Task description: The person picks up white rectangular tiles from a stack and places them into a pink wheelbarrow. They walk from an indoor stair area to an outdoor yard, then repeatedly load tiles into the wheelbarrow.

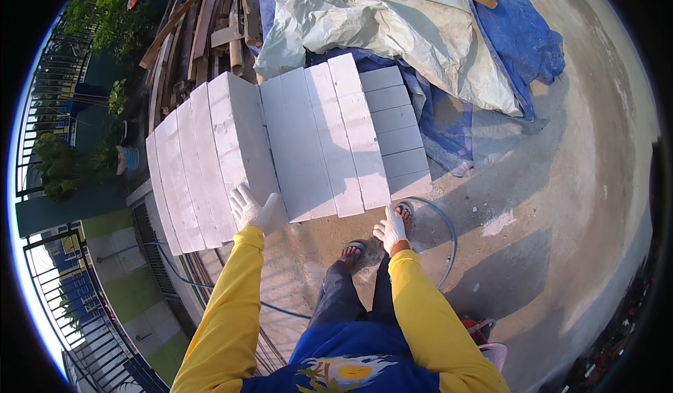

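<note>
Long white lightweight concrete blocks are stacked in front of me in stepped rows. My left hand (pixel 256 211), in a white glove, has its fingers spread at the near end of the taller left stack (pixel 200 161). It appears to rest against the edge block there. My right hand (pixel 392 229), also gloved, is by the near end of the rightmost long block (pixel 357 133) in the middle row. Its thumb points up and its fingers reach left, with nothing visible in them. Whether it touches that block I cannot tell. Lower blocks (pixel 398 130) lie to the right.
Behind the stack lie a crumpled pale tarp (pixel 399 25) and a blue tarp (pixel 522 32). Wooden planks (pixel 200 35) are piled at the far left. A hose (pixel 451 235) curves over the concrete floor by my feet. A black metal fence (pixel 77 302) stands at left.
</note>
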Demonstrator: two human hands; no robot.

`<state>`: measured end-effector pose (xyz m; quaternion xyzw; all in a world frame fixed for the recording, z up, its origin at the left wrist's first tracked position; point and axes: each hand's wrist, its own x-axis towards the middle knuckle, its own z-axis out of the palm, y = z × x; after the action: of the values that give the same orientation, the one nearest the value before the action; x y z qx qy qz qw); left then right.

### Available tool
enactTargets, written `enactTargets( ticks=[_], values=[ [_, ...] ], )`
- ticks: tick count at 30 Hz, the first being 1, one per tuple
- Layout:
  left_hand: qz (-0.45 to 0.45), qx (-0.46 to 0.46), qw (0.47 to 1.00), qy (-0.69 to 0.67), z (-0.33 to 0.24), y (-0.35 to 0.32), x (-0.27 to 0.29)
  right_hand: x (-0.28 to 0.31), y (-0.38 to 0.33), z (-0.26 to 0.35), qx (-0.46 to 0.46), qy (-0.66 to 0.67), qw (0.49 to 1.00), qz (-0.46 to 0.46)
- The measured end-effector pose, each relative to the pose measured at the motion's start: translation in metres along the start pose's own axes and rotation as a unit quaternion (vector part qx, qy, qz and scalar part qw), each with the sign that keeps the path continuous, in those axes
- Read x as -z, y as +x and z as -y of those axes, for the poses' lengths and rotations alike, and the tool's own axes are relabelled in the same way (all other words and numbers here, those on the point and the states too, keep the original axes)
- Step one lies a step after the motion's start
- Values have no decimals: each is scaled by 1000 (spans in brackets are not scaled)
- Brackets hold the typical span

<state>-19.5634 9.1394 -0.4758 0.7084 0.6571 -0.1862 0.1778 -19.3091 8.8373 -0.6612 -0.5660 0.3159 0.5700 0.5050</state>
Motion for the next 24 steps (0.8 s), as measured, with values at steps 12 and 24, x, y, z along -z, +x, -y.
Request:
enactTargets(
  ticks=[12,24],
  values=[
    [-77,64,995,-16,9,6,-15,-62,28,111,-74,93,993,-23],
    [-38,83,996,-3,2,9,-11,-55,24,157,419,-671,572,-216]
  ],
)
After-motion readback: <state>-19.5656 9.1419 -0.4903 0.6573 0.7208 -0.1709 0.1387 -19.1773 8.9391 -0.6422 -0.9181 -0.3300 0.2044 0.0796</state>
